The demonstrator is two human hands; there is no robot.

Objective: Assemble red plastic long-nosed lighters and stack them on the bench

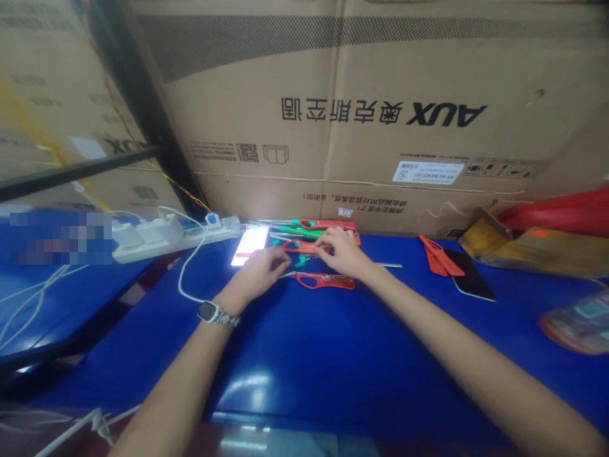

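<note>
Both my hands reach far across a blue table (333,343). My left hand (261,270), with a watch on its wrist, is closed in a pinch on one end of a red lighter (299,247). My right hand (340,251) has its fingers curled on the other end of that lighter. Just in front of the hands lies another long red lighter (326,280) with a metal tip. Behind them sits a small pile of red and green lighters (314,228). A lit phone (250,245) lies just left of the pile.
A big cardboard box (361,108) stands behind the table. A white power strip (166,238) with chargers and cables lies at the left. At the right are a red plastic piece (440,256), a dark phone (471,277) and a packet (578,320).
</note>
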